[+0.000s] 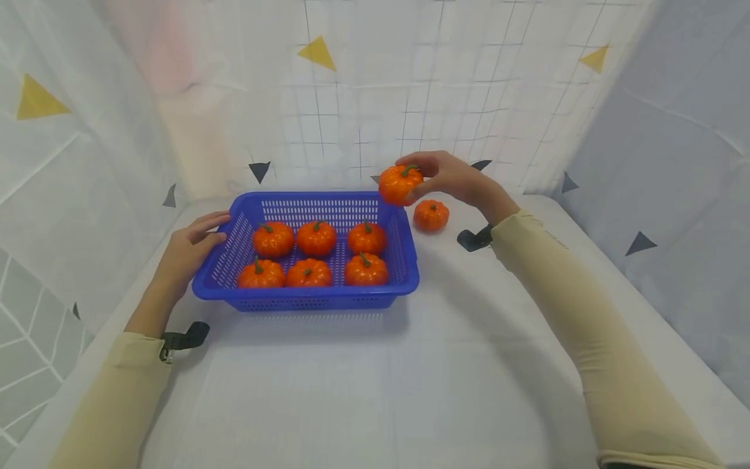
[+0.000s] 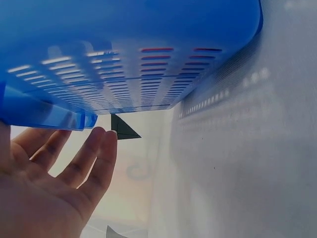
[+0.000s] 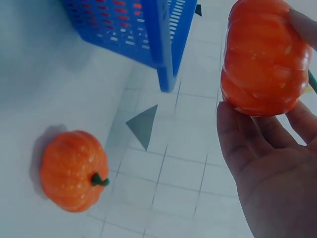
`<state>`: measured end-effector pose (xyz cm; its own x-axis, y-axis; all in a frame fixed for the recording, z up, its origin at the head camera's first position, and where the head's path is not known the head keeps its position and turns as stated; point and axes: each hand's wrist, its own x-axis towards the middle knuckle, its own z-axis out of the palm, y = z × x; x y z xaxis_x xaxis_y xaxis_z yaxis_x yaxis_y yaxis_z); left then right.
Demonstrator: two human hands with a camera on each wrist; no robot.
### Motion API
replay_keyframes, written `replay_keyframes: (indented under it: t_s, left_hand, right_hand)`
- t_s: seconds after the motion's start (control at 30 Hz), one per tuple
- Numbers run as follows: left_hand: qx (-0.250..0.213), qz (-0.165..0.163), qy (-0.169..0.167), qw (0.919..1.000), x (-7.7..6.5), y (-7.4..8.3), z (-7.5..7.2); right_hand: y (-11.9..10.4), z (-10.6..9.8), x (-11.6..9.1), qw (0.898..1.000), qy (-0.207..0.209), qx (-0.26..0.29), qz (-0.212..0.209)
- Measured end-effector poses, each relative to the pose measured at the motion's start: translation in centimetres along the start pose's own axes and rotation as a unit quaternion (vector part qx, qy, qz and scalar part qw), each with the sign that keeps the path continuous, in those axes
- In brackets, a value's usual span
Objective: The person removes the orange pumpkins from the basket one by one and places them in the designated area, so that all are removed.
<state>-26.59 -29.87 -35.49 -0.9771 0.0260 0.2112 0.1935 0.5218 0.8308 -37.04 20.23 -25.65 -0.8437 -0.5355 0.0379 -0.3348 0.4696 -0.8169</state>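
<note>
My right hand (image 1: pixel 448 176) grips a small orange pumpkin (image 1: pixel 398 185) with a green stem, held up by the basket's far right corner. In the right wrist view, fingers and thumb span the same pumpkin (image 3: pixel 265 59), above the table. My left hand (image 1: pixel 190 251) is at the left rim of the blue plastic basket (image 1: pixel 305 303), its fingers extended along the edge. From the left wrist view, the left hand's (image 2: pixel 64 178) fingers reach up beside the basket wall. Several pumpkins (image 1: pixel 316 238) sit inside the basket in two rows. Another pumpkin (image 1: pixel 431 215) stands on the table right of it.
A white-covered table (image 1: pixel 328 391) lies under everything. White sheet walls (image 1: pixel 375 85) with grid lines and yellow and dark triangles rise at the back and sides. Dark wrist straps with camera mounts (image 1: pixel 190 335) stick out from both wrists.
</note>
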Motion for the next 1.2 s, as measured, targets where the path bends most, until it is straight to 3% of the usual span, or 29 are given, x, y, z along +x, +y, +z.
replay_keyframes:
  t_s: [0.5,0.73,1.2]
  left_hand:
    - [-0.013,0.002,-0.005,0.9999,0.2,-0.8,0.0]
    - [-0.015,0.016,-0.007,0.9997,0.4,-0.7,-0.1]
    - [-0.01,0.007,-0.006,0.9999,0.2,-0.5,0.1]
  right_hand:
    - [2.4,-2.1,-1.2,0.999,0.036,-0.015,0.034]
    - [3.9,-3.0,-1.6,0.996,0.054,-0.016,0.068]
    - [6.5,-4.1,-2.2,0.989,0.074,-0.039,0.119]
